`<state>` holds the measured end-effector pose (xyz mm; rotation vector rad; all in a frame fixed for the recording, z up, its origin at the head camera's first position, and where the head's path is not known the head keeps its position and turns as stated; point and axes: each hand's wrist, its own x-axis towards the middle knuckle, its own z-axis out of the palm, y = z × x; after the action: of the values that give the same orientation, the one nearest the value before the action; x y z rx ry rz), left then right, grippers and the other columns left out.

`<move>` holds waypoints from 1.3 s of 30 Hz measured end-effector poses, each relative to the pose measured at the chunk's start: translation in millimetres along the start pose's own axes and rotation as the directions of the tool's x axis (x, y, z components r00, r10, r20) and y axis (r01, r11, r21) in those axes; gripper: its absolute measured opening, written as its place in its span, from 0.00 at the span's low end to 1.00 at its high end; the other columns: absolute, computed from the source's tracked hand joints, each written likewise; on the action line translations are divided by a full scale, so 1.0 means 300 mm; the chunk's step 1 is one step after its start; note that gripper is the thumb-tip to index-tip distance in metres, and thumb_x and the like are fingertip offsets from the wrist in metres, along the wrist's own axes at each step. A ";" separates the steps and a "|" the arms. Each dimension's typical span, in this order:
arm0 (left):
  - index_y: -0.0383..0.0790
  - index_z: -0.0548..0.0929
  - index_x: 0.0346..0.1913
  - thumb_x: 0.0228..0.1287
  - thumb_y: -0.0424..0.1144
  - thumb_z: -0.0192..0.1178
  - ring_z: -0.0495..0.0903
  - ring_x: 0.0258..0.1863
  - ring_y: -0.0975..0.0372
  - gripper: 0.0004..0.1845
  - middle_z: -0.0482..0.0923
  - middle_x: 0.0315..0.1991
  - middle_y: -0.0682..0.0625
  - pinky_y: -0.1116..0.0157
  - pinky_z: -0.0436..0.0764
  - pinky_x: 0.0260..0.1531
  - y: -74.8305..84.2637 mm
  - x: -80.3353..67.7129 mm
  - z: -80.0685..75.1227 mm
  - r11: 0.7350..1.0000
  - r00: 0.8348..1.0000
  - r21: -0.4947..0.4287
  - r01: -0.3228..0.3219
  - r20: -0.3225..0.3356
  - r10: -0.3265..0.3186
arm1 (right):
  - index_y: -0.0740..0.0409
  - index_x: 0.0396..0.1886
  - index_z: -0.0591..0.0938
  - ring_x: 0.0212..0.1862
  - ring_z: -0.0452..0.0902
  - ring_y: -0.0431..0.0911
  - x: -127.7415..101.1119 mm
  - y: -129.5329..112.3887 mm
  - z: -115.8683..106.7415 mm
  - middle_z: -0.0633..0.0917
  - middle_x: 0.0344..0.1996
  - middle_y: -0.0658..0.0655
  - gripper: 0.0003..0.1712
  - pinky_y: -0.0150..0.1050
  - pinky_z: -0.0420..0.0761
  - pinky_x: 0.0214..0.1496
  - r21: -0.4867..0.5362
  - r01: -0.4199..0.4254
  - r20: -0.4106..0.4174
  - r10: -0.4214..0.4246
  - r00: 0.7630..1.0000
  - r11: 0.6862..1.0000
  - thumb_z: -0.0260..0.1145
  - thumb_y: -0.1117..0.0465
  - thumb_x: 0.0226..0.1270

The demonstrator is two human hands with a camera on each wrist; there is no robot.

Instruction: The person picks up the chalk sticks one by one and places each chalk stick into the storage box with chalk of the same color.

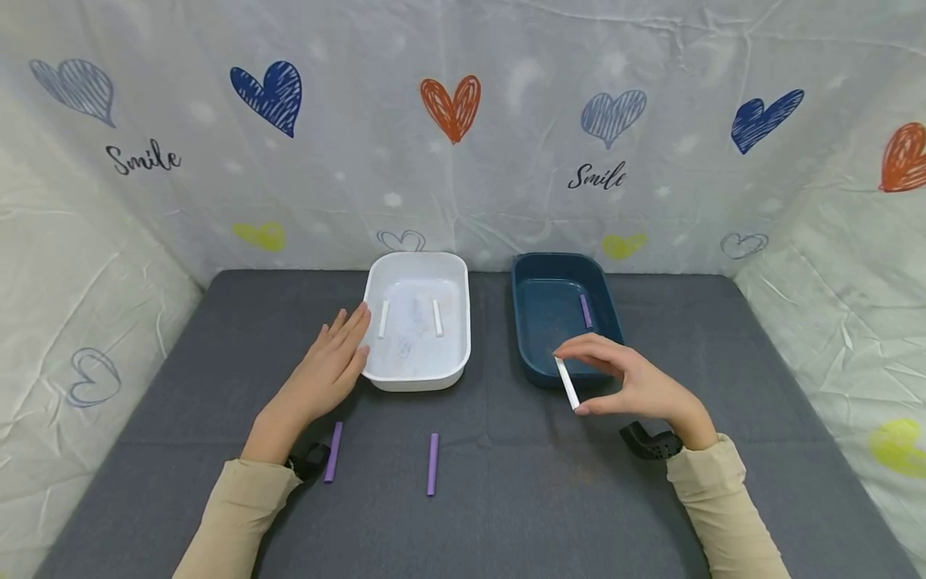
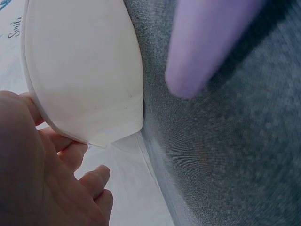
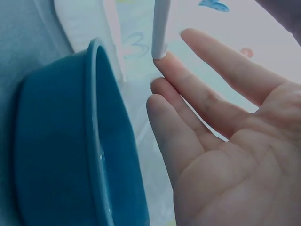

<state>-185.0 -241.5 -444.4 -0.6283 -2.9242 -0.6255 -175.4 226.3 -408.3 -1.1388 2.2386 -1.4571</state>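
My right hand (image 1: pixel 625 378) pinches a white chalk stick (image 1: pixel 567 383) by its two ends, between thumb and fingertips, over the near edge of the dark blue tub (image 1: pixel 531 338). In the right wrist view, one end of that chalk (image 3: pixel 161 28) meets a fingertip beside the tub's rim (image 3: pixel 94 117). My left hand (image 1: pixel 321 374) rests its fairly straight fingers against the left rim of the white tub (image 1: pixel 415 376). Two white chalk sticks (image 1: pixel 383 319) lie inside the white tub, and a purple chalk stick (image 1: pixel 586 311) lies in the blue one.
Two more purple chalk sticks are on the grey cloth: one (image 1: pixel 333 452) beside the left wrist, another (image 1: pixel 432 464) in front of the white tub. Both tubs stand near the back edge of the table (image 1: pixel 506 515). A curtain with printed hearts (image 1: pixel 347 185) hangs behind it.
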 end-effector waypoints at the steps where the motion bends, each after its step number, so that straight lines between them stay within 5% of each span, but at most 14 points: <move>1: 0.36 0.49 0.79 0.82 0.47 0.37 0.40 0.78 0.44 0.31 0.43 0.80 0.45 0.38 0.45 0.71 0.001 0.001 0.000 1.000 1.000 -0.001 0.001 0.003 -0.001 | 0.60 0.68 0.73 0.71 0.64 0.47 0.010 -0.001 0.002 0.72 0.65 0.55 0.39 0.42 0.64 0.72 0.004 0.004 -0.002 -0.004 1.000 1.000 0.77 0.65 0.56; 21: 0.35 0.49 0.79 0.82 0.46 0.37 0.40 0.77 0.44 0.31 0.43 0.80 0.44 0.39 0.45 0.71 0.015 0.002 -0.010 1.000 1.000 0.000 0.011 0.023 -0.011 | 0.67 0.66 0.72 0.69 0.65 0.53 0.267 -0.015 0.063 0.72 0.64 0.62 0.39 0.42 0.62 0.74 0.063 0.090 -0.046 -0.087 0.995 0.994 0.76 0.74 0.54; 31: 0.36 0.49 0.79 0.82 0.47 0.37 0.41 0.77 0.43 0.31 0.43 0.80 0.46 0.39 0.45 0.71 0.011 0.006 -0.007 1.000 1.000 -0.004 0.014 0.017 -0.014 | 0.61 0.65 0.75 0.67 0.67 0.46 0.411 -0.028 0.103 0.74 0.62 0.56 0.37 0.38 0.64 0.72 0.053 0.066 -0.061 -0.063 0.996 0.996 0.77 0.69 0.55; 39: 0.35 0.50 0.79 0.82 0.47 0.38 0.42 0.77 0.41 0.31 0.43 0.80 0.45 0.38 0.46 0.71 0.007 0.003 -0.006 1.000 1.000 -0.006 0.008 0.007 -0.007 | 0.68 0.66 0.73 0.68 0.64 0.58 0.486 -0.103 0.135 0.72 0.63 0.65 0.36 0.43 0.62 0.73 0.092 0.036 -0.044 -0.032 0.999 0.995 0.74 0.74 0.56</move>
<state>-184.9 -240.3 -441.7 -0.6214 -2.9333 -0.6340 -235.1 88.8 -370.8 -1.1328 2.1647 -1.5949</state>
